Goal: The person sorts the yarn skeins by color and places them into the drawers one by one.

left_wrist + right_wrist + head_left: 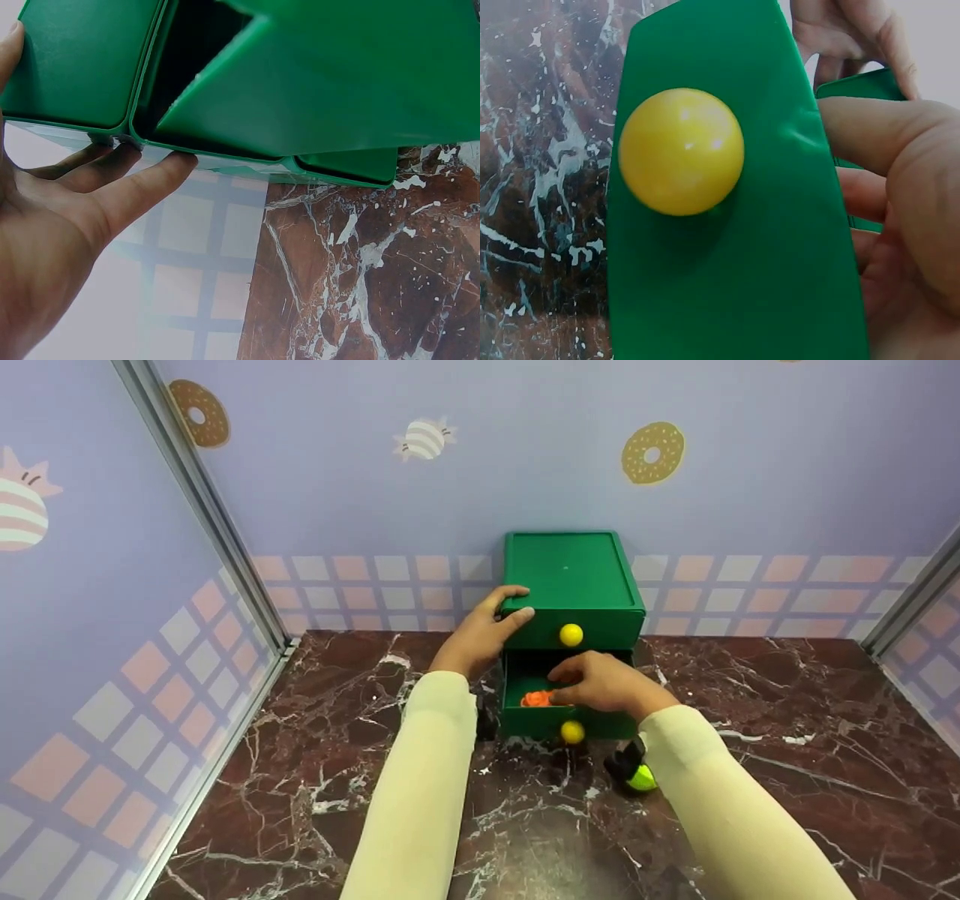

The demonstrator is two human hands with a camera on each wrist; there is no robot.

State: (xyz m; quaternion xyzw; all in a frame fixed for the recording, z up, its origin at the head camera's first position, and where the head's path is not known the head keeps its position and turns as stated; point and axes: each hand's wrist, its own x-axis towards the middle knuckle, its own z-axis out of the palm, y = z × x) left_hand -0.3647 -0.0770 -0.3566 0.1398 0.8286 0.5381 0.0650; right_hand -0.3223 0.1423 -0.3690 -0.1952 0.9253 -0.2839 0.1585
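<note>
L hand point(480, 639): fingers extended, braced on L front corner of grn cabinet point(566, 574), thumb at front edge. Orange item point(535, 699): in pulled-out drawer point(531, 723) w/ yel. knob point(572, 733), betw. hands, at R fingertips. R hand point(606, 682): fingers bent over drawer; can't tell if gripping item.

Drawer cabinet point(568, 574) stands near the middle of the tabletop's point(337, 742) back edge, before the back wall point(517, 487). Side panels rise along the tabletop's left point(97, 585) and right edges. Middle drawer point(531, 724) extends forward, below the top drawer point(534, 630) and above the bottom drawer point(352, 161). Small item point(535, 699) lies inside the middle drawer, by its front wall. Left hand point(478, 636) is at the cabinet's left front corner; right hand point(604, 682) is over the middle drawer, right of the item.
</note>
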